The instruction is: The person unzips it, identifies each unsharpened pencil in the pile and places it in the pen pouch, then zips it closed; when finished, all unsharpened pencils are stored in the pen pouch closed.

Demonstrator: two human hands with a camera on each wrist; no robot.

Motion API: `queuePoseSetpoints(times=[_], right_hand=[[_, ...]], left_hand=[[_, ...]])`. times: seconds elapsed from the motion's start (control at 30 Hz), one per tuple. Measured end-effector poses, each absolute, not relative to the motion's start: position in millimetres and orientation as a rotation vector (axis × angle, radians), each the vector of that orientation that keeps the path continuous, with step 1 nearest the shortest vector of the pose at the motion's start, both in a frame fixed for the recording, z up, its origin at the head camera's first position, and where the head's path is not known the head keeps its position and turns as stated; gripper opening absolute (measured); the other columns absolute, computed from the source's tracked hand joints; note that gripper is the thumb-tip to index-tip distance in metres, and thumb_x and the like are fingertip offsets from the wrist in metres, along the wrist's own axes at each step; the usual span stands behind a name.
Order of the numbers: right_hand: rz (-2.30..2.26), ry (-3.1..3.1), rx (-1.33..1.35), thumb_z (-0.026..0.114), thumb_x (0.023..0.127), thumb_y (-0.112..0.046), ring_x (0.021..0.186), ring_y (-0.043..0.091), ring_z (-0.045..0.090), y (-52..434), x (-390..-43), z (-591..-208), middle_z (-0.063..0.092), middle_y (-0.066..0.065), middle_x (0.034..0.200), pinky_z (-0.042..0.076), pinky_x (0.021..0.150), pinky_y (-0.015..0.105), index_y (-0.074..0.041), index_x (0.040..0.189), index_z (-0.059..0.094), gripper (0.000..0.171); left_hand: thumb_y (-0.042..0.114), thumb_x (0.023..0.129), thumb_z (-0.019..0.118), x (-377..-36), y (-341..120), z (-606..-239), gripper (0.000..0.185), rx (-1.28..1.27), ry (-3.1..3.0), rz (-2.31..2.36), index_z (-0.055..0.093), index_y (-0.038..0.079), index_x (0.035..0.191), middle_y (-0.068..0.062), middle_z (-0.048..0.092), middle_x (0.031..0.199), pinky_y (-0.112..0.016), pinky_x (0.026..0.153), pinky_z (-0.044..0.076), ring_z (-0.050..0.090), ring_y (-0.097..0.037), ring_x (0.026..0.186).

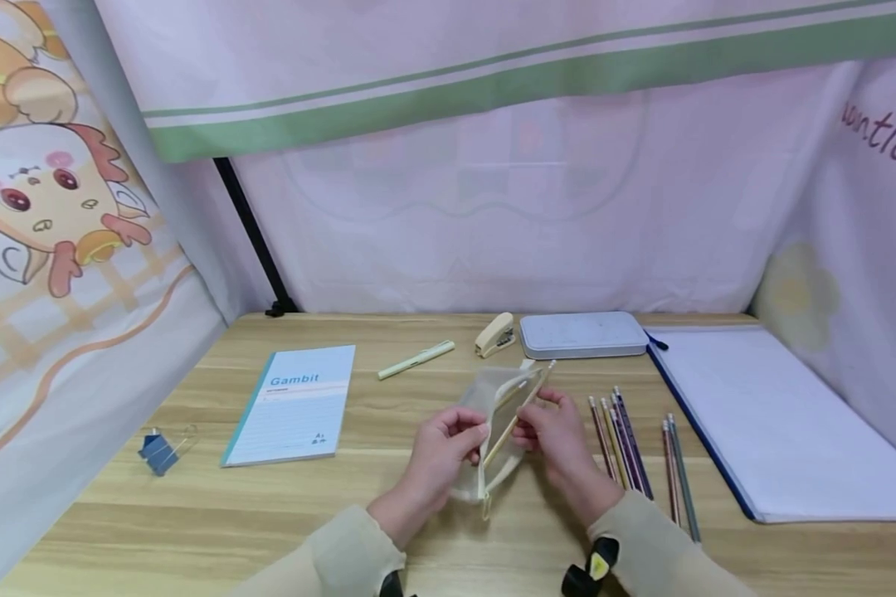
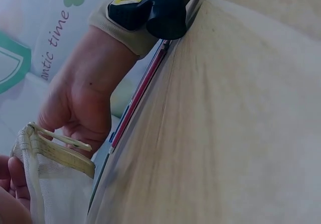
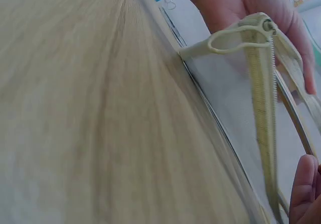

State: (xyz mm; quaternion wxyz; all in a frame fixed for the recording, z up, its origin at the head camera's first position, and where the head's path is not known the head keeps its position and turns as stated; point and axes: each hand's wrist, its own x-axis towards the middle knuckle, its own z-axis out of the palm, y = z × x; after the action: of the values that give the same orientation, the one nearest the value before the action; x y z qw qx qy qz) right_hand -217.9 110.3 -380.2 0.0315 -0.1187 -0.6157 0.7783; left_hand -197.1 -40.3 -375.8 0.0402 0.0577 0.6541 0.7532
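- Pinching edge of mesh zip pouch (image 1: 499,421) w/ L hand (image 1: 448,444), thumb vs. curled fingers.
- Grasping wooden pencil (image 1: 518,417) betw. thumb & fingers of R hand (image 1: 556,431); slanted, lower end inside pouch mouth, upper end out past far side.
- Held up betw. both hands, approx. mid-table, mouth parted, oval zip pull (image 3: 235,40) at near end; can't tell if pouch bottom touches wood.
- Edges: along back of wood table (image 1: 373,506), hung w/ pale curtain (image 1: 493,240); more cloth at L & R sides.
- Room: wood showing betw. notebook (image 1: 291,406) & L hand, also toward near side of table.
- Tighter on R: bundle of pencils (image 1: 630,439) just beside R hand & wrist, then smaller pencil group (image 1: 684,481), then navy-edged board w/ white sheets (image 1: 791,431).
- In the way behind pouch: cream stapler (image 1: 495,336) & flat tin case (image 1: 584,335), near back edge; pale pen (image 1: 416,360) lying diagonally, back-L of pouch.
- Far L, well apart: blue binder clip(s) (image 1: 158,453), beside notebook marked "Gambit".
- Back L: black pole (image 1: 250,228), leaning at table's edge.
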Motion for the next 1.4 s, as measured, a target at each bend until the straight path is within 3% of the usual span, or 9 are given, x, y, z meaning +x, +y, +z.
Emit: queuePoseSetpoints(times=[0.33, 0.63, 0.8, 1.13, 1.4], right_hand=[[2.399, -1.953, -0.383, 0.052, 0.073, 0.01, 0.046, 0.009, 0.055, 95, -208, -384, 0.056, 0.003, 0.057, 0.05, 0.045, 0.022, 0.006, 0.123, 0.028, 0.056], [2.465, -2.042, -0.42, 0.056, 0.082, 0.003, 0.054, 0.012, 0.058, 105, -206, -390, 0.057, 0.008, 0.068, 0.054, 0.053, 0.024, 0.005, 0.127, 0.028, 0.053], [2.41, -2.106, -0.388, 0.054, 0.083, 0.003, 0.062, 0.012, 0.057, 128, -204, -377, 0.057, 0.008, 0.075, 0.053, 0.057, 0.022, 0.008, 0.126, 0.031, 0.049], [2.134, -2.553, -0.05, 0.052, 0.089, -0.004, 0.067, 0.013, 0.06, 199, -190, -360, 0.06, 0.008, 0.081, 0.055, 0.063, 0.026, 0.013, 0.117, 0.04, 0.035], [1.785, -2.755, -0.045, 0.058, 0.086, -0.005, 0.068, 0.015, 0.059, 233, -184, -367, 0.058, 0.007, 0.079, 0.055, 0.062, 0.03, 0.01, 0.109, 0.047, 0.029]], left_hand=[[-0.004, 0.081, 0.061, -200, -35, -375, 0.021, 0.173, 1.973, 2.362, 0.057, -0.016, 0.098, 0.0, 0.055, 0.071, -0.015, 0.051, 0.043, 0.049, -0.007, 0.058], [-0.005, 0.081, 0.061, -198, -37, -378, 0.02, 0.173, 1.968, 2.341, 0.057, -0.015, 0.097, 0.0, 0.056, 0.072, -0.015, 0.05, 0.044, 0.049, -0.007, 0.057], [-0.004, 0.081, 0.061, -197, -41, -376, 0.021, 0.163, 1.984, 2.339, 0.057, -0.015, 0.098, 0.0, 0.054, 0.071, -0.015, 0.051, 0.044, 0.048, -0.007, 0.059], [-0.002, 0.082, 0.062, -198, -47, -372, 0.023, 0.148, 1.986, 2.347, 0.056, -0.015, 0.1, 0.001, 0.054, 0.07, -0.015, 0.051, 0.043, 0.048, -0.007, 0.059], [-0.002, 0.083, 0.062, -197, -49, -374, 0.022, 0.155, 2.001, 2.341, 0.057, -0.015, 0.1, 0.0, 0.054, 0.07, -0.016, 0.05, 0.043, 0.048, -0.008, 0.059]])
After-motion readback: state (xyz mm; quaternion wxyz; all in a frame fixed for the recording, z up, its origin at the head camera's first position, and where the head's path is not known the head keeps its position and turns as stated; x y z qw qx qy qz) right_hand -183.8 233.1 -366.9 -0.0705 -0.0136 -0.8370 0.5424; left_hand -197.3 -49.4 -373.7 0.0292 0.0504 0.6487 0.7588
